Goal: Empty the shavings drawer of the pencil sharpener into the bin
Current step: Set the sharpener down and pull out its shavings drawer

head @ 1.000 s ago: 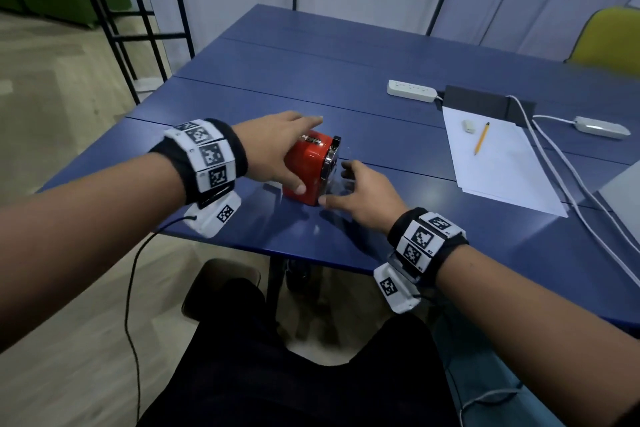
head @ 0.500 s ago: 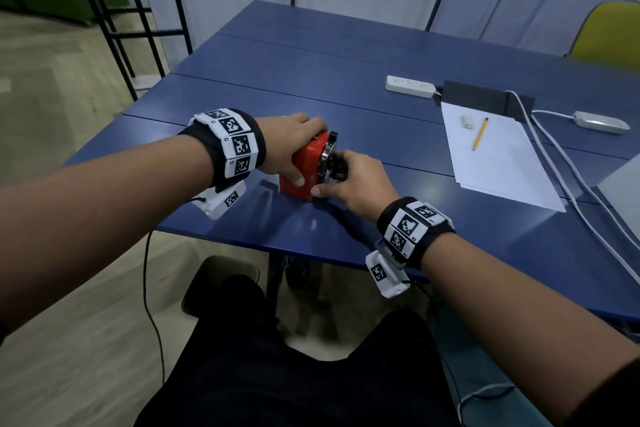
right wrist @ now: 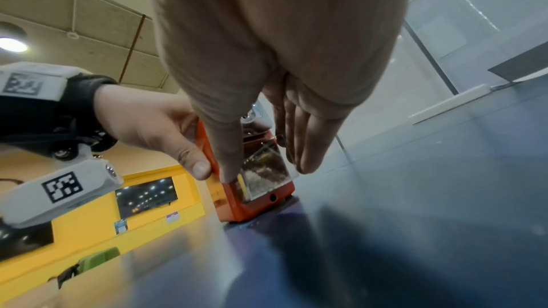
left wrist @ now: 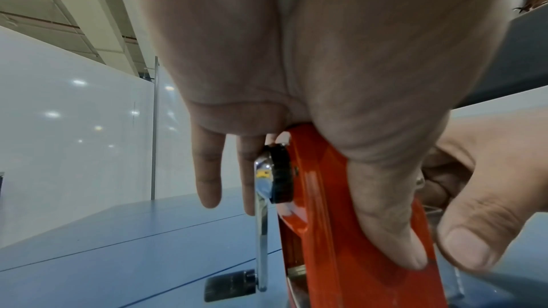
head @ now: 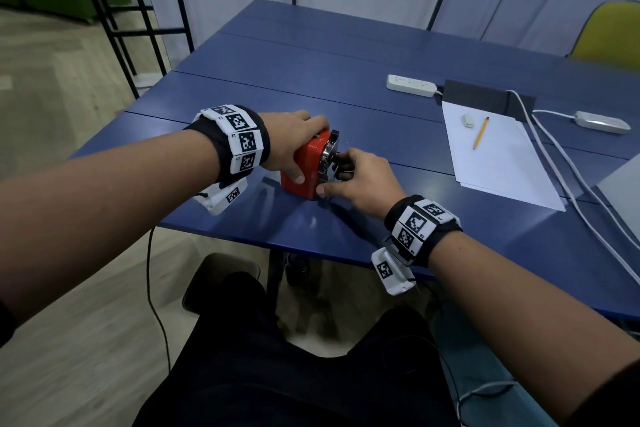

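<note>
A red pencil sharpener [head: 302, 166] stands near the front left edge of the blue table [head: 311, 80]. My left hand [head: 306, 147] grips its body from above, thumb on the near side. Its clear shavings drawer [right wrist: 265, 173], with brown shavings inside, sits in the face turned toward my right hand [head: 331, 177]. That hand pinches the drawer, thumb [right wrist: 227, 163] on one side and fingers [right wrist: 305, 149] on the other. The metal crank [left wrist: 261, 219] hangs down at the sharpener's far end. No bin is clearly in view.
A sheet of white paper [head: 495, 163] with a yellow pencil [head: 480, 132] and an eraser [head: 467, 120] lies at the right. Behind it are a white power strip [head: 410, 85] and cables [head: 554, 163]. A dark rounded object [head: 221, 274] sits on the floor under the table.
My right hand went from lying flat beside the sharpener to pinching its drawer face. My left hand closed more firmly over the top, and the sharpener turned slightly.
</note>
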